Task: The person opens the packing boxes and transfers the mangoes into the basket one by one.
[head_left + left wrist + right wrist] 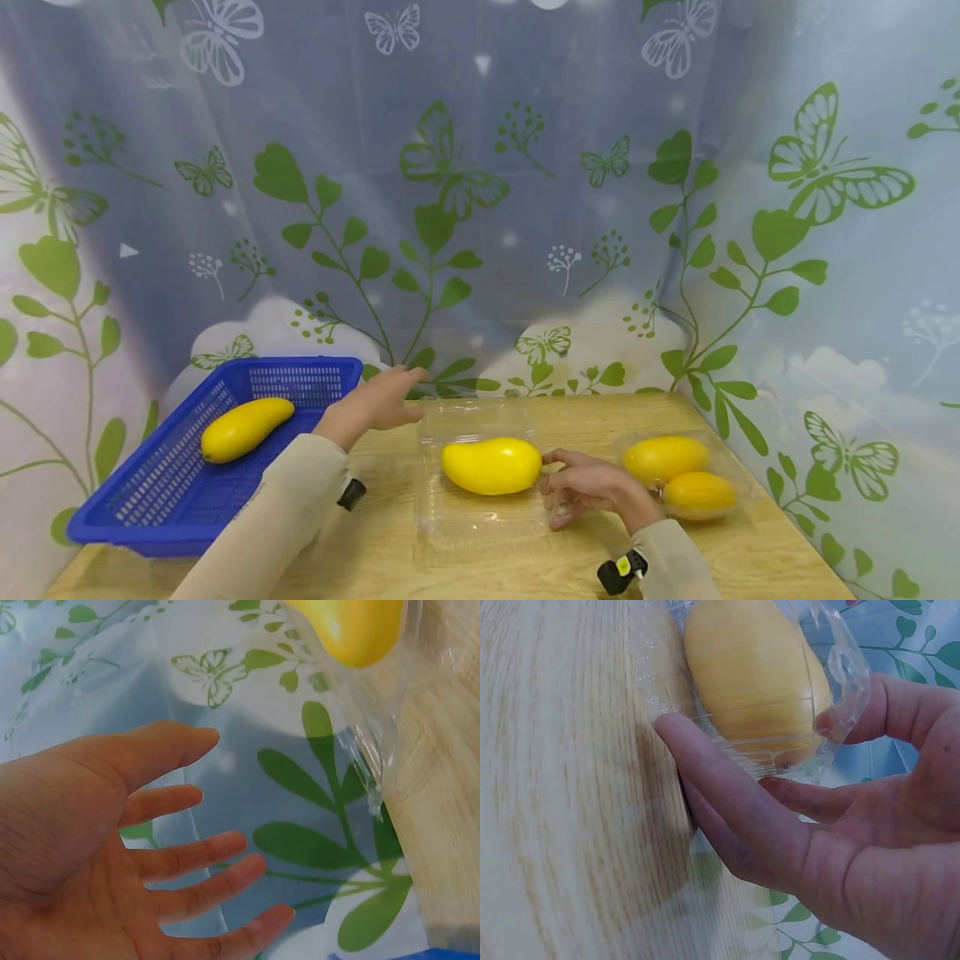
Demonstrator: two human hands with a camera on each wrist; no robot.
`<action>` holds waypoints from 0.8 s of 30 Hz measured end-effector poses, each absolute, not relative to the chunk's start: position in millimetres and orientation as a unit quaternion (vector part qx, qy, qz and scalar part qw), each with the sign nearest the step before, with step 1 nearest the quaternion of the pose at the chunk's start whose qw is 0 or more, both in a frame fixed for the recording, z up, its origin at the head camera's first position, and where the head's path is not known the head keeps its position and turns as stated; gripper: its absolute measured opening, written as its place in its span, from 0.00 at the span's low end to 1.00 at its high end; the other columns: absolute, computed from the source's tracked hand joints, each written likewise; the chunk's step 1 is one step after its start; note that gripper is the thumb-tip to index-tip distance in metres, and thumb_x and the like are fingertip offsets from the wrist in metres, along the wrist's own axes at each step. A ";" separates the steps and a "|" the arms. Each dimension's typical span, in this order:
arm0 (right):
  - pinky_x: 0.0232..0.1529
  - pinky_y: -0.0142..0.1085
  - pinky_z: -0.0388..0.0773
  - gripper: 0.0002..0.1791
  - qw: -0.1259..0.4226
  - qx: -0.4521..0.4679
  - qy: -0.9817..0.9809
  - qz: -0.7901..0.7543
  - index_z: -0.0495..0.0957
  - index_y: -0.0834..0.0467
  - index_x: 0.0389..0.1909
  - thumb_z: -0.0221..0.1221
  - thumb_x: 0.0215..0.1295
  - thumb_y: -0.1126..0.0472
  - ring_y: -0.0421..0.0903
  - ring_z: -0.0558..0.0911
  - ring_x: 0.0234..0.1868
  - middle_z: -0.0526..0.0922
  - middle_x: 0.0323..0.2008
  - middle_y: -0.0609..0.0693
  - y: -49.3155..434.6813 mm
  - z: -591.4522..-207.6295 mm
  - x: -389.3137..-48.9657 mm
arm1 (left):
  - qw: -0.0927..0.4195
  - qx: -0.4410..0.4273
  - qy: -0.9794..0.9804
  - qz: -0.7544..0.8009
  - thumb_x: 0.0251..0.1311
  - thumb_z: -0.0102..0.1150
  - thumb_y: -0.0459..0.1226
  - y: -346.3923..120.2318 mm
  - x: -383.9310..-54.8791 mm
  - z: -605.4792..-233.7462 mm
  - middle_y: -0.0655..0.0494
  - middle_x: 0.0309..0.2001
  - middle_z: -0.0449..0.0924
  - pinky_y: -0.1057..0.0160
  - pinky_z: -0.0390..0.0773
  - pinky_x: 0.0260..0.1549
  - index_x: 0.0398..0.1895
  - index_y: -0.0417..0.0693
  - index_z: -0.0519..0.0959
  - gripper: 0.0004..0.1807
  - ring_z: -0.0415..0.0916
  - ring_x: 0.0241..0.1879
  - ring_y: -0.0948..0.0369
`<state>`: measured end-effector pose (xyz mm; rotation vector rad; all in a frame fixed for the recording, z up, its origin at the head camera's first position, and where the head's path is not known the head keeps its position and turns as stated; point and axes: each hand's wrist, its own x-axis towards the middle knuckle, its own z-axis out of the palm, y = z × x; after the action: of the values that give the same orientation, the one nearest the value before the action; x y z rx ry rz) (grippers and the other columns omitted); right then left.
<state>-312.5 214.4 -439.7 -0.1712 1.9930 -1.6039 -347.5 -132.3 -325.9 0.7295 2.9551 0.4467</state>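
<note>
A yellow mango (491, 467) lies in a clear plastic box (442, 523) on the table. My right hand (588, 492) holds the right end of this box, its fingers and thumb spread around the wall. In the right wrist view, one fingertip shows against the plastic rim beside the mango (754, 667). My left hand (375, 400) hovers between the basket and the box's back left corner, holding nothing. The left wrist view has its fingers (202, 896) straight and parted, away from the box.
At the left, a blue plastic basket (97, 521) contains a long yellow fruit (247, 429). On the right stands another clear package (630, 442) with two yellow fruits (697, 496). A patterned curtain (480, 208) hangs behind the wooden table (390, 542).
</note>
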 end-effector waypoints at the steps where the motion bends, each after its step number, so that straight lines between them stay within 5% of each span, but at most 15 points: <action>1: 0.43 0.49 0.89 0.40 0.284 -0.064 0.745 -0.600 0.53 0.69 0.77 0.56 0.65 0.67 0.37 0.74 0.22 0.78 0.47 0.64 214.4 -439.3 -312.6 | 0.034 0.239 0.959 0.147 0.71 0.61 0.40 -130.2 -347.1 -326.8 0.34 0.77 0.61 0.32 0.62 0.72 0.77 0.44 0.64 0.34 0.57 0.77 0.35; 17: 0.43 0.48 0.89 0.40 0.283 -0.067 0.744 -0.602 0.52 0.70 0.77 0.55 0.66 0.67 0.40 0.78 0.25 0.78 0.48 0.66 214.4 -439.0 -313.2 | 0.053 0.246 0.955 0.156 0.69 0.64 0.41 -98.2 -340.7 -339.7 0.39 0.78 0.61 0.36 0.61 0.75 0.77 0.49 0.66 0.34 0.55 0.79 0.40; 24: 0.43 0.47 0.90 0.41 0.292 -0.069 0.740 -0.602 0.51 0.70 0.77 0.56 0.65 0.67 0.39 0.77 0.26 0.76 0.56 0.69 215.6 -439.8 -313.7 | 0.044 0.259 0.951 0.165 0.68 0.65 0.40 -90.1 -341.6 -346.7 0.40 0.75 0.67 0.39 0.66 0.73 0.75 0.48 0.69 0.33 0.63 0.76 0.41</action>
<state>-313.7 215.6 -439.8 -0.1851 1.9724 -1.6043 -341.6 -90.1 -346.7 0.7927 2.9054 0.5039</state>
